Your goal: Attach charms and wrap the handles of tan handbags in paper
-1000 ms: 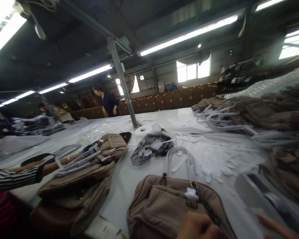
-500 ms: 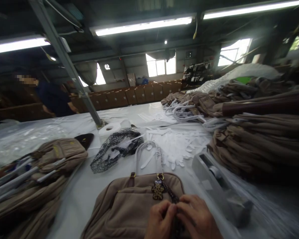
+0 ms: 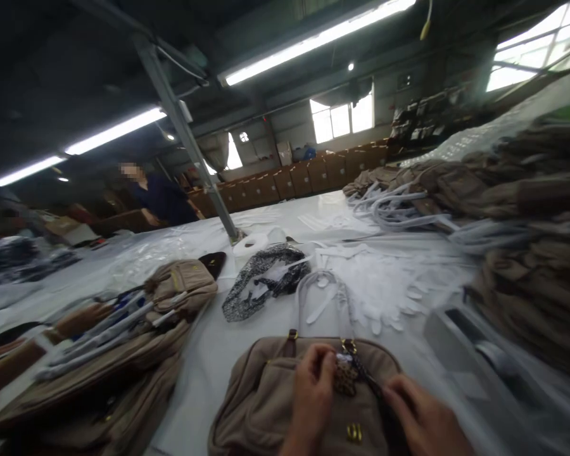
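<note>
A brown fabric bag (image 3: 270, 386) lies in front of me, its pale-wrapped handles (image 3: 300, 301) stretched away across the table. From the ring by its right handle hangs a leopard-print bear-shaped charm (image 3: 346, 380), slightly blurred. My left hand (image 3: 311, 392) is closed with thumb and forefinger pinched at the charm's left edge. To its right, my right hand (image 3: 422, 411) pinches a dark braided strap (image 3: 368, 377) that runs down from the same ring. Gold-coloured metal letters (image 3: 354, 432) show on the bag front below the charm.
At left, another person's arm (image 3: 83, 320) reaches over stacked brown bags (image 3: 171, 354). A grey tape dispenser (image 3: 484, 361) stands right, beside piled bags (image 3: 541, 285). Beyond lie white strips (image 3: 384, 285) and a crumpled black-and-clear plastic bag (image 3: 247, 291). A metal post (image 3: 190, 139) rises behind.
My view has swung left, bringing a co-worker's arm into sight. My hands have parted: the left is now by the charm, the right off to the right with the strap.
</note>
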A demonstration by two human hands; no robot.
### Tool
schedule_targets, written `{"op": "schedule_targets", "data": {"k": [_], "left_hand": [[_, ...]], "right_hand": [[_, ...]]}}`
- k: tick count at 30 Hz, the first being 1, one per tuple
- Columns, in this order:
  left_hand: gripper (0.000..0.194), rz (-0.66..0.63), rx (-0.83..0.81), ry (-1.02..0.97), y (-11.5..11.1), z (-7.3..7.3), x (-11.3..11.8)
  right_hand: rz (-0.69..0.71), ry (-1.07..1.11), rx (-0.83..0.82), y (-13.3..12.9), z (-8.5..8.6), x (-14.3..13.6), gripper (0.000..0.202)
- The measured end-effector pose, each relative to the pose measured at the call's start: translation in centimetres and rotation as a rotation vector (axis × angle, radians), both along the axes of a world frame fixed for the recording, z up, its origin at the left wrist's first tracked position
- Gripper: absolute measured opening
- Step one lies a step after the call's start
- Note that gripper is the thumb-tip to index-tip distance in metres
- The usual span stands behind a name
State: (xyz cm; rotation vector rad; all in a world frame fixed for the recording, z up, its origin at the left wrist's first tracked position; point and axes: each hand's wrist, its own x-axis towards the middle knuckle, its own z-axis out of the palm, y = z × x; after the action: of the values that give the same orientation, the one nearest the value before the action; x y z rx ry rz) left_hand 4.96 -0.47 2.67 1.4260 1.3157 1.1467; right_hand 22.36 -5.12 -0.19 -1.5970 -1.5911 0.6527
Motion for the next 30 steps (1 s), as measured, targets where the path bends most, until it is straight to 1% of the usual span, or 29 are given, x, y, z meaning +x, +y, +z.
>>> {"op": "schedule_targets", "data": {"k": [1, 2, 4, 6, 8, 9, 11, 15, 18, 21, 23, 26, 28, 30], "left_hand": [[0.023, 0.017, -0.028, -0.018, 0.5, -0.2, -0.4], [0.023, -0.004, -0.083, -0.034, 0.8, -0.6, -0.7], [0.025, -0.059, -0.202, -0.085, 1.2, -2.1, -1.0], [0.029, -0.084, -0.281, -0.133, 1.2, -3.6, -1.2], [0.032, -0.077, -0.318, -0.159, 1.2, -4.3, -1.3], [0.034, -0.072, -0.327, -0.158, 1.2, -4.4, -1.3], [0.039, -0.074, -0.331, -0.106, 1.3, -3.9, -1.3], [0.042, -0.149, -0.253, 0.151, 2.2, -2.1, -0.6], [0.040, -0.230, -0.187, 0.348, 2.9, -1.4, -0.1], [0.036, -0.285, -0.155, 0.499, 3.5, -1.3, 0.1], [0.030, -0.305, -0.119, 0.518, 3.9, -1.3, -0.1], [0.023, -0.336, -0.102, 0.478, 4.4, -1.3, -0.3], [0.022, -0.386, -0.132, 0.419, 4.5, -1.5, -0.2], [0.023, -0.430, -0.204, 0.329, 4.6, -2.1, -0.2]], "right_hand": [[0.000, -0.026, -0.049, 0.2, 0.5, -0.2, 0.024], [0.015, -0.056, -0.097, 0.3, 0.9, -0.4, 0.022], [0.060, -0.111, -0.174, 0.3, 1.3, -1.0, 0.017], [0.077, -0.127, -0.210, 0.1, 1.4, -1.5, 0.016], [0.061, -0.097, -0.209, -0.1, 1.3, -1.6, 0.015], [0.051, -0.071, -0.203, -0.2, 1.3, -1.6, 0.015], [0.043, -0.013, -0.189, -0.3, 1.2, -1.4, 0.015], [0.045, 0.025, -0.147, -0.7, 0.7, -1.6, 0.015], [0.084, -0.057, -0.003, -1.0, -0.6, -2.4, 0.011], [0.139, -0.167, 0.210, -1.1, -2.3, -3.0, 0.010], [0.162, -0.203, 0.287, -1.1, -3.0, -3.0, 0.010], [0.133, -0.219, 0.267, -1.0, -3.4, -2.4, 0.011], [0.104, -0.226, 0.228, -1.0, -3.6, -1.9, 0.011], [0.092, -0.234, 0.222, -1.0, -3.9, -1.5, 0.011]]}}
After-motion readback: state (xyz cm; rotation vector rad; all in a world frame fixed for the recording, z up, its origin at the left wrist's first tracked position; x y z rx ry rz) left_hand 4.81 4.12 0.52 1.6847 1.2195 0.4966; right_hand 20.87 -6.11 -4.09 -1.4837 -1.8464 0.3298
